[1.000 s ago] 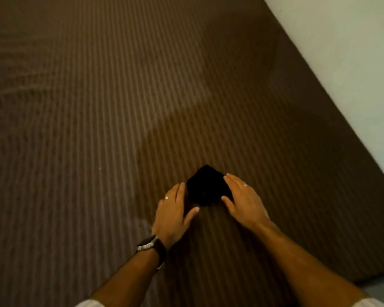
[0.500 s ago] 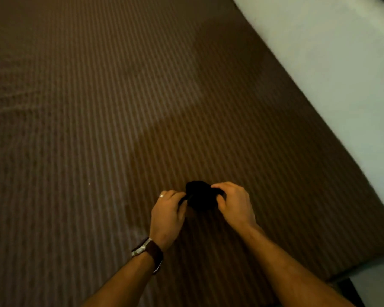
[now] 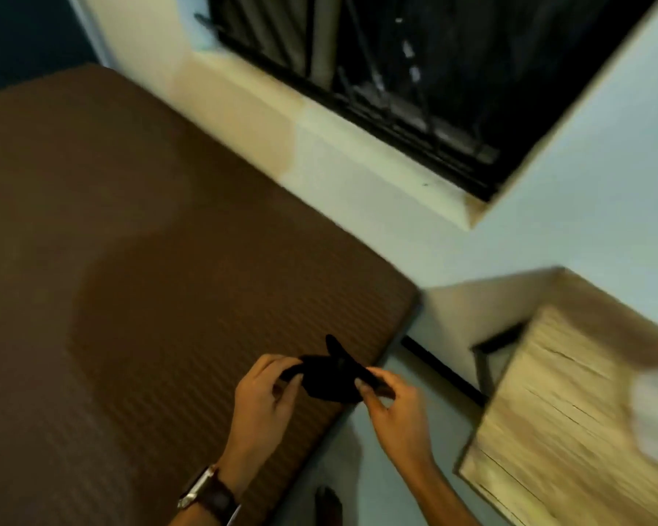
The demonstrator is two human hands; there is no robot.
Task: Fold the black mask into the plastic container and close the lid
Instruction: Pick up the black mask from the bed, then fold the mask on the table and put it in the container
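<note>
Dangling low in centre frame, the black mask is pinched at each end by the left hand and right hand, fingers closed on cloth (container unseen); keep the folds tight above the brown mattress.

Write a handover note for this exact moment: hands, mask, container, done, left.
Left hand: pinching the left end of the mask.
Right hand: pinching its right end.
Mask: bunched small, held in the air between both hands, over the near edge of the brown mattress.
Container and lid: not in view. A blurred pale shape sits on the wooden table at right; cannot tell what it is.
Done: mask partly folded.
Left: find the container, put the mask in, close the lid.
</note>
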